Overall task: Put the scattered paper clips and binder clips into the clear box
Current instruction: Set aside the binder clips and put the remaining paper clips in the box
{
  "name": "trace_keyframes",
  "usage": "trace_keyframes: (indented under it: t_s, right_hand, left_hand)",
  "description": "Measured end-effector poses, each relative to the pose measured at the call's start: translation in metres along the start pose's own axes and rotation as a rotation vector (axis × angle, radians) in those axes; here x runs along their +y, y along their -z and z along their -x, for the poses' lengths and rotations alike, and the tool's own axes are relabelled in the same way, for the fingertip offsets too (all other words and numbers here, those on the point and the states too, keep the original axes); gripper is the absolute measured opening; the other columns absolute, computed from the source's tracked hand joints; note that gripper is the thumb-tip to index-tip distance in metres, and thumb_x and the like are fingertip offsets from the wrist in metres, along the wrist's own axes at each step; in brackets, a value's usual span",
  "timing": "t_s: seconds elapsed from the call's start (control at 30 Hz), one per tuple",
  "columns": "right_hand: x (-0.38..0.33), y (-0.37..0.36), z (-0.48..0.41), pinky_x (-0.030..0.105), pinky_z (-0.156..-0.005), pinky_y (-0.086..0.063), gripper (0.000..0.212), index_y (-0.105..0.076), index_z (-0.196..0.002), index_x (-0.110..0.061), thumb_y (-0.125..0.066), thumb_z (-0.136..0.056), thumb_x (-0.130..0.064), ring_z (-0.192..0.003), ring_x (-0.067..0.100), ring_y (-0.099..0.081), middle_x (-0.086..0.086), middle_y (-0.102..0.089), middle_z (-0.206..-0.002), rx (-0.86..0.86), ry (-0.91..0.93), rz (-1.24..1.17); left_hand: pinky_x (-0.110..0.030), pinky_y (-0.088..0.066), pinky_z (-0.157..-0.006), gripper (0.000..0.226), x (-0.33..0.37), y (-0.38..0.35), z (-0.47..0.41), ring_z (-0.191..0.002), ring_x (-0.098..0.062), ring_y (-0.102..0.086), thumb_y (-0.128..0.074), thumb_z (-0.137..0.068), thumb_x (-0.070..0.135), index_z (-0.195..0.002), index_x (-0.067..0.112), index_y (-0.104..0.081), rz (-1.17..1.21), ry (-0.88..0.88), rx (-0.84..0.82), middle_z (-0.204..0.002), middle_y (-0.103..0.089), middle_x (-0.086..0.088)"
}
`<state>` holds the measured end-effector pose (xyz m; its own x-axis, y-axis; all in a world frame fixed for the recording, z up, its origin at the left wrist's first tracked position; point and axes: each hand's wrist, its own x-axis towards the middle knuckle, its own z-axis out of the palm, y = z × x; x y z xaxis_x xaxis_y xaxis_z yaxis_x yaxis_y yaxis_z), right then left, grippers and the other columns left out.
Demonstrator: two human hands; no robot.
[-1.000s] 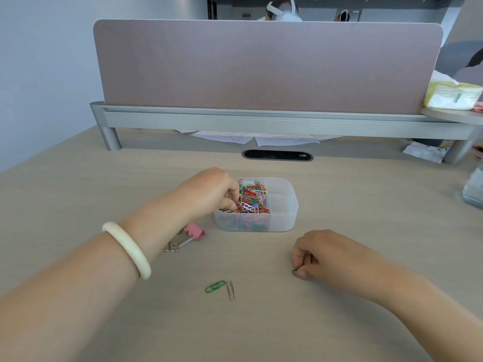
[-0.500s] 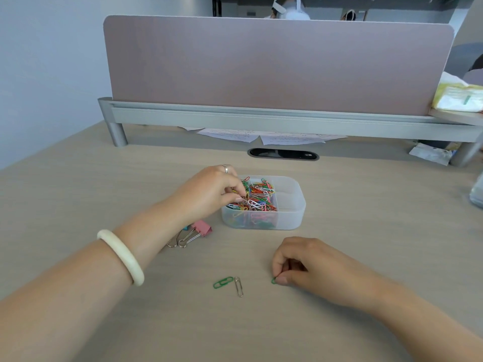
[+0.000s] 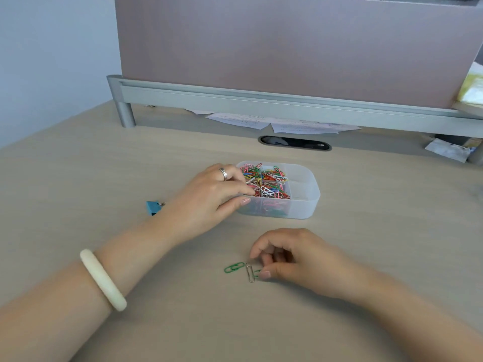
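Clear, round-cornered plastic box (image 3: pixel 311 202), divided into compartments, is placed at the centre of a pale wood-grain desk (image 3: pixel 78 178); its left compartments are heaped with mixed coloured wire paper clips (image 3: pixel 269 185), while the 3 o'clock compartment shows none. Left hand (image 3: pixel 209 199), entered from 9 o'clock of the box, is laid over the rim, fingers curled into the heap and thumb set against the near wall; whether a clip is pinched cannot be told. A white bangle (image 3: pixel 103 279) is worn on that wrist. Blue binder clip (image 3: pixel 153 207) is found on the desk further out at 9 o'clock, partly hidden by the wrist. Right hand (image 3: pixel 295 257), at 6 o'clock of the box, is curled, a small green paper clip (image 3: pixel 257 273) being pinched at the thumb tip. Touching it lies a silver paper clip (image 3: pixel 250 272), and just beside that, at 9 o'clock, a second green paper clip (image 3: pixel 234 267).
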<state>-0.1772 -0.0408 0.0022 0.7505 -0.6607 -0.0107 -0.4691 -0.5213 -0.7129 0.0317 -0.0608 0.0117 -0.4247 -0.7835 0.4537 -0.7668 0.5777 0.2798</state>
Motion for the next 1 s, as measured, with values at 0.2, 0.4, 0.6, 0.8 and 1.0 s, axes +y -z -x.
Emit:
trace_keyframes:
  t_s: [0.2, 0.4, 0.6, 0.8, 1.0]
  right_hand:
    - [0.0, -0.005, -0.018, 0.01, -0.061, -0.036, 0.017, -0.067, -0.093, -0.021, -0.072, -0.077, -0.02, -0.065, 0.001, -0.048, -0.01, -0.055, -0.075, -0.053, 0.064, 0.06]
    - [0.004, -0.005, -0.011, 0.01, -0.062, -0.036, 0.013, -0.067, -0.087, -0.024, -0.073, -0.076, -0.021, -0.067, 0.004, -0.049, -0.011, -0.052, -0.076, -0.027, 0.073, 0.06]
    - [0.007, 0.0, -0.005, 0.01, -0.062, -0.038, 0.01, -0.066, -0.083, -0.023, -0.073, -0.076, -0.021, -0.068, 0.006, -0.05, -0.006, -0.054, -0.079, -0.005, 0.044, 0.083]
    - [0.008, 0.007, -0.001, 0.013, -0.065, -0.041, 0.01, -0.062, -0.079, -0.025, -0.071, -0.077, -0.024, -0.073, 0.006, -0.051, -0.01, -0.052, -0.081, -0.052, -0.01, 0.115]
    - [0.001, 0.014, 0.008, 0.013, -0.068, -0.039, 0.01, -0.057, -0.079, -0.025, -0.067, -0.08, -0.029, -0.078, 0.002, -0.046, -0.013, -0.049, -0.08, -0.153, -0.057, 0.209]
  left_hand:
    - [-0.022, -0.041, -0.072, 0.022, 0.001, 0.004, 0.048, -0.085, -0.001, -0.05, -0.047, -0.077, 0.051, -0.081, 0.033, -0.06, 0.092, 0.128, -0.093, -0.08, -0.053, 0.019]
    - [-0.011, -0.036, -0.066, 0.042, 0.011, -0.008, 0.063, -0.083, 0.008, -0.045, -0.046, -0.062, 0.067, -0.08, 0.032, -0.062, 0.113, 0.184, -0.168, -0.076, -0.051, 0.021]
    - [-0.024, -0.042, -0.065, 0.022, 0.022, -0.01, 0.062, -0.078, 0.001, -0.042, -0.058, -0.073, 0.05, -0.081, 0.029, -0.061, 0.054, 0.135, -0.171, -0.077, -0.05, 0.016]
    - [-0.031, -0.043, -0.069, 0.009, 0.026, -0.009, 0.06, -0.075, 0.003, -0.042, -0.064, -0.079, 0.035, -0.077, 0.028, -0.058, 0.079, 0.173, -0.222, -0.076, -0.046, 0.016]
    - [-0.032, -0.044, -0.067, 0.015, 0.023, -0.014, 0.062, -0.075, 0.004, -0.042, -0.057, -0.076, 0.044, -0.076, 0.03, -0.053, 0.093, 0.204, -0.237, -0.075, -0.045, 0.018]
